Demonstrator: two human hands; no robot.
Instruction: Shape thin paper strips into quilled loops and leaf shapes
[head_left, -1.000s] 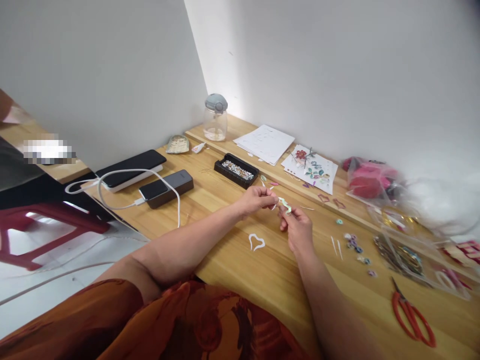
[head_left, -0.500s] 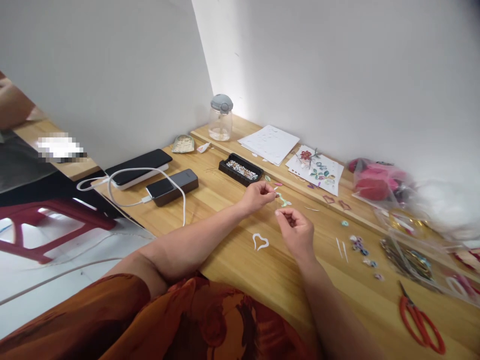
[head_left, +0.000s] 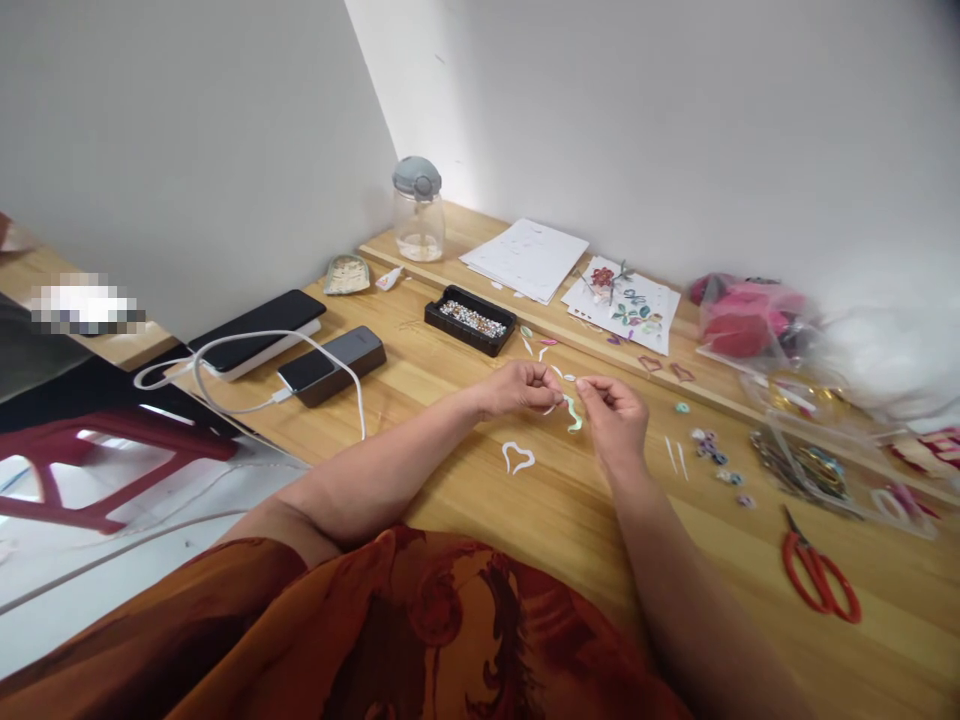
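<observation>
My left hand point(head_left: 527, 388) is closed in a pinch on a small pale green piece point(head_left: 574, 413), which hangs beside its fingertips. Just to the right, my right hand point(head_left: 616, 415) has thumb and forefinger pressed together; what lies between them is too small to make out. The two hands are close but apart, above the wooden table point(head_left: 465, 520). Below them lies a white heart-shaped outline point(head_left: 518, 458). Behind the hands are small white and pink pieces point(head_left: 549, 342) and a black tray point(head_left: 469, 320) of beads.
Red-handled scissors point(head_left: 821, 575), spools point(head_left: 709, 446) and two white strips point(head_left: 676, 457) lie on the right, near plastic bags point(head_left: 750, 320). Papers point(head_left: 525, 258) and a lidded jar point(head_left: 418, 210) stand behind. A power bank point(head_left: 334, 365) with a white cable is left.
My right hand has moved up and its fingertips are now level with my left hand. The green piece hangs lower. The whole view has shifted slightly.
</observation>
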